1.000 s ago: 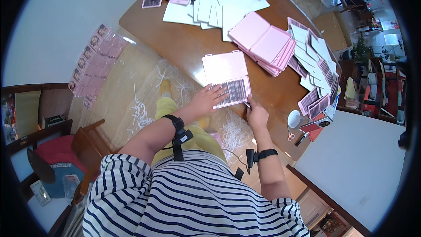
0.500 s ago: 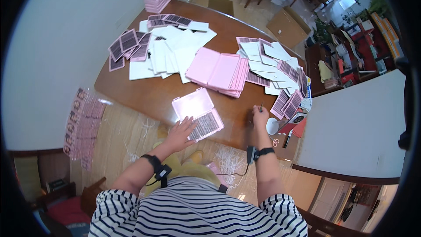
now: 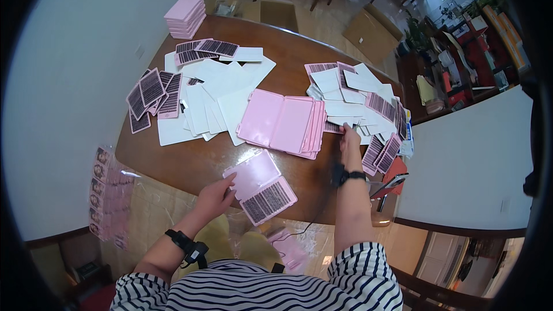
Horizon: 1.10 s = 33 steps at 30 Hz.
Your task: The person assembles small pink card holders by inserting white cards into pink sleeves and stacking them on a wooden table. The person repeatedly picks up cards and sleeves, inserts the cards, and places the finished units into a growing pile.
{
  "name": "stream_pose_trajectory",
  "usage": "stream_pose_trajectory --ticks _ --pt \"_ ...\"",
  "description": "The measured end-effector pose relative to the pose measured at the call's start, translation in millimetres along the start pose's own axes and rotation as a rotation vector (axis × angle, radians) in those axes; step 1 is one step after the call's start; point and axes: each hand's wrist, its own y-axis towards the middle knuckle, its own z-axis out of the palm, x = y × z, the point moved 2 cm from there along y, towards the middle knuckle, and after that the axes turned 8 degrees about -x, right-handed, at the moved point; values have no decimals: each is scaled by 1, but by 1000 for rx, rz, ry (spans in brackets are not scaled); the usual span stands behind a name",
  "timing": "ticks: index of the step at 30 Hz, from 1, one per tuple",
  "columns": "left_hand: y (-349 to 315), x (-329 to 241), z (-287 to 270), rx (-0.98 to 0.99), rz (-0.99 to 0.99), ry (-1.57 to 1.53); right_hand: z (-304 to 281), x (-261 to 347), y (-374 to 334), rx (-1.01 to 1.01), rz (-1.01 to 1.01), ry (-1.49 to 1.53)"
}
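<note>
Left hand point(image 3: 214, 197): fingers lay flat and spread on the near-left edge of the open pink case point(image 3: 260, 186), pinning it, not gripping. Case sat at the near edge of the bench point(image 3: 196, 161), dark lash strips in its near half. Right hand point(image 3: 349, 140): fingertips pinched a white card point(image 3: 340, 121) in the right pile point(image 3: 363, 101). Stack of pink cases point(image 3: 282, 122) lay between, farther out.

Left hand point(image 3: 214, 197) rests on the open pink case point(image 3: 260, 187); right hand point(image 3: 349, 141) seemingly touches the white cards point(image 3: 345, 89).
</note>
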Motion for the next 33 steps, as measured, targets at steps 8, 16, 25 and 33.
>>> stream_pose_trajectory --ticks 8,16,25,33 --pt "72 -65 75 298 -158 -803 -168 -37 -196 78 -17 -18" --pt "70 -148 128 412 -379 -1662 -208 -66 -316 495 355 171" --pt "32 -160 123 648 -321 -1580 -229 -47 -298 121 -629 -646" --pt "-2 -170 124 670 -147 -1410 -186 9 -319 393 -902 -705"
